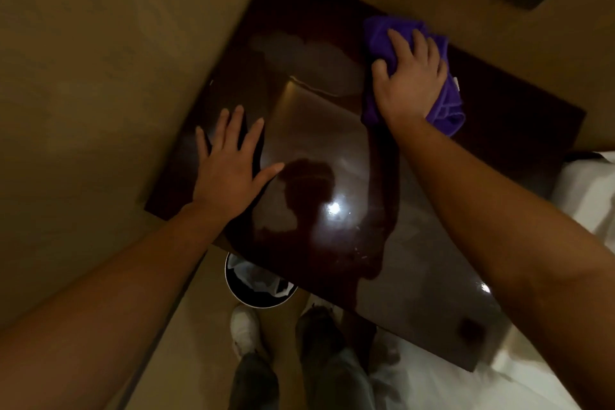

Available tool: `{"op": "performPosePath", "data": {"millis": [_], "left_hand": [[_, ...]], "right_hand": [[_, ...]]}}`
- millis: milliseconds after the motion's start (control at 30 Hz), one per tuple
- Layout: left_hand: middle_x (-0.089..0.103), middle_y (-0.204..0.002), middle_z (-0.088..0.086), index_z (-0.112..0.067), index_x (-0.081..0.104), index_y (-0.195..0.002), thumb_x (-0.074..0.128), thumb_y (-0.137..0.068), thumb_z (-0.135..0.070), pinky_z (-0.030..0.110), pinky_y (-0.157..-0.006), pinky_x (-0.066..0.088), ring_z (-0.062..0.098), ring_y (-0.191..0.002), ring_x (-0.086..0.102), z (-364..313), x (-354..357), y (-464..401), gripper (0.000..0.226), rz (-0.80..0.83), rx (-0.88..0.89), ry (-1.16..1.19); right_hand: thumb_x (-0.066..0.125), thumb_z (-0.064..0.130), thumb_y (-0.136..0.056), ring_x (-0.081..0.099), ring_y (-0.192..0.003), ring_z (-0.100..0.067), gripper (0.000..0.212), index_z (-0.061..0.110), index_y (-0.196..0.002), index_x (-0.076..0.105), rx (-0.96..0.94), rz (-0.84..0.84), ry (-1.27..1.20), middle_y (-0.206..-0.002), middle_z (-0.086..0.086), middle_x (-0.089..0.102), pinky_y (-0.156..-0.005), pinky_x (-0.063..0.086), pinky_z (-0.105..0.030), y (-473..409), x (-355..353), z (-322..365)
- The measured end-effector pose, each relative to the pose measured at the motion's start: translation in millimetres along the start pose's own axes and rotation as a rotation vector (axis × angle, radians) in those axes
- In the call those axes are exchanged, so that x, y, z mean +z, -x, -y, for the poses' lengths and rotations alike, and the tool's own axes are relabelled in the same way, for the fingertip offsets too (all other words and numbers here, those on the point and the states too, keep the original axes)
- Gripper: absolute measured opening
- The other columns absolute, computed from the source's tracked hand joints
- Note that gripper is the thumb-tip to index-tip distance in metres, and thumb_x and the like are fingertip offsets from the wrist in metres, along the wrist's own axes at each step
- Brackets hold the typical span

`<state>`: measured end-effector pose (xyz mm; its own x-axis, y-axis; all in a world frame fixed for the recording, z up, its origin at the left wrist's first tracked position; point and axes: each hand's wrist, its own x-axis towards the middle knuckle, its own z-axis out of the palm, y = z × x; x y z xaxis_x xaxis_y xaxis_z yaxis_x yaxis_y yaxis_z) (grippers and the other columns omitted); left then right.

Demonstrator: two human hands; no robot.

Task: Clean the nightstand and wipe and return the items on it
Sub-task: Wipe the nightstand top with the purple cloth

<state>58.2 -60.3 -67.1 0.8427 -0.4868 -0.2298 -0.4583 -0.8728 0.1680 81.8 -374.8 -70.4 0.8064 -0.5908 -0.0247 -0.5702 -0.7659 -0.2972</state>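
Clearly the wiping step is in hand: the nightstand (332,150), a dark glossy top set into a corner between two tan walls, lies bare of items, and a purple cloth (442,103) is bunched on its far right part. The right hand (411,76) presses down on the cloth with fingers curled over it, gripping a fold, while the left hand (229,170) rests flat and spread on the near left part of the top, holding nothing, seemingly bracing. The top shines with reflections, and pale cloudy patches show toward the back and centre; these may be damp streaks or only reflections, and I cannot tell which. By my reading the next move calls for sweeping the cloth across the remaining surface, toward the left wall (116,76) and then the near edge, with the left hand lifted out of the path. The back and left edges meet walls, so strokes there must stop short or run along the joint; the right edge borders white bedding (589,196), touching or nearly so. The near edge is open, with a round bin (256,286) partly under it and the person's shoes (246,326) on the floor below. No items to wipe and return are in view, so that part looks not yet begun.
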Motion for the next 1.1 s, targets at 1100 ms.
{"op": "performPosePath", "data": {"millis": [1100], "left_hand": [[-0.006, -0.17, 0.012, -0.016, 0.01, -0.163, 0.019, -0.08, -0.088, 0.053, -0.127, 0.002, 0.029, -0.157, -0.009, 62, 3, 50, 0.109, 0.068, -0.009, 0.047]], "right_hand": [[0.033, 0.044, -0.105, 0.024, -0.156, -0.025, 0.058, 0.025, -0.159, 0.034, -0.154, -0.002, 0.061, -0.168, -0.004, 0.031, -0.128, 0.015, -0.043, -23, 20, 88]]}}
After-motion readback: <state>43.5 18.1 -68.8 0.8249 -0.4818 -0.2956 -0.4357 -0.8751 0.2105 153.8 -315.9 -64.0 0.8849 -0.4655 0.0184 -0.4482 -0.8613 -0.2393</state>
